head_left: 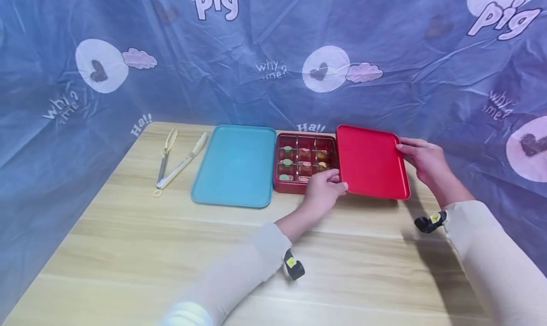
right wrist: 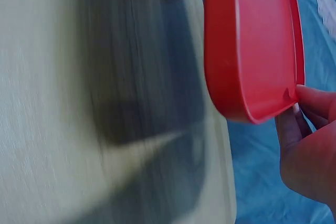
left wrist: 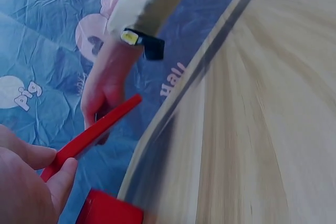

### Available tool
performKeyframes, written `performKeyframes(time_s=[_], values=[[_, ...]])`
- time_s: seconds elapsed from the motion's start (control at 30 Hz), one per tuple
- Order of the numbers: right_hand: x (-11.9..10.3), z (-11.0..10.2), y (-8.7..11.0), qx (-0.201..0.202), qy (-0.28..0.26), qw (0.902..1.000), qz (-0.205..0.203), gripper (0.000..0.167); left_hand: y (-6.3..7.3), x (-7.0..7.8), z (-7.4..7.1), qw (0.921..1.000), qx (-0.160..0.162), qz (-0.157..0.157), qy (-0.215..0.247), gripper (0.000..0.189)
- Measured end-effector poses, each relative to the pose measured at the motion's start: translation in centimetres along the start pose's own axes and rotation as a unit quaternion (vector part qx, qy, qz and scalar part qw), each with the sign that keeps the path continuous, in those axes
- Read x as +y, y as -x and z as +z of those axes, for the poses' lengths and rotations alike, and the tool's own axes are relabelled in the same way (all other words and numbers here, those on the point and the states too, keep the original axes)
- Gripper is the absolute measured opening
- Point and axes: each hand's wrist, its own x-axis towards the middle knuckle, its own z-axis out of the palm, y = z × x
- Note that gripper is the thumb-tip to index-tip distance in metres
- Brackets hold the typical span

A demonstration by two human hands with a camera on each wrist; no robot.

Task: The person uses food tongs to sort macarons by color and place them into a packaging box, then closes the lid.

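A red lid (head_left: pixel 372 162) is raised and tilted just right of the red compartment box (head_left: pixel 290 187). My left hand (head_left: pixel 321 193) pinches the lid's near left corner, in front of the box. At the far right edge, my right hand (head_left: pixel 425 160) grips the lid with the thumb on its face. In the left wrist view the lid (left wrist: pixel 92 134) appears edge-on between both hands. Its rimmed, recessed face (right wrist: pixel 265 40) fills the top of the right wrist view. Small round green, pink and yellowish pieces sit in the box's compartments, partly hidden by my left hand.
A turquoise tray (head_left: pixel 235 167) lies directly left of the box. Farther left, tongs (head_left: pixel 181 169) with cream tips rest spread apart on the wooden table (head_left: pixel 171 250). A blue printed cloth (head_left: pixel 265 41) hangs behind the table.
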Motion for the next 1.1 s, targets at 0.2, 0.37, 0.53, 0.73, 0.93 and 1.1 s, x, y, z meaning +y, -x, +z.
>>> performKeyframes(time_s=[0.2, 0.37, 0.53, 0.73, 0.93, 1.1], values=[[-0.1, 1.7, 0.4, -0.008, 0.034, 0.9993, -0.012, 0.022, 0.3, 0.0, -2.7, 0.9998, -0.008, 0.005, -0.016, 0.044], [0.1, 3.2, 0.6, -0.02, 0.046, 0.9985, -0.023, 0.019, 0.6, 0.1, -4.7, 0.9996, -0.019, 0.005, -0.02, 0.045], [0.3, 5.1, 0.7, -0.024, 0.022, 0.9989, -0.034, 0.016, 0.9, -0.1, -6.7, 0.9997, -0.024, -0.002, 0.0, 0.047], [0.9, 8.2, 0.6, -0.005, 0.049, 0.9975, -0.051, 0.021, 1.3, -0.8, -9.4, 0.9995, -0.016, -0.006, 0.025, 0.047], [1.3, 10.9, 0.1, 0.011, 0.126, 0.9897, -0.066, 0.048, 1.9, -0.8, -11.7, 0.9998, -0.008, -0.003, 0.015, 0.047], [1.6, 12.1, -0.3, 0.015, 0.204, 0.9762, -0.071, 0.048, 2.2, -0.9, -12.8, 0.9999, -0.008, 0.0, 0.007, 0.049]])
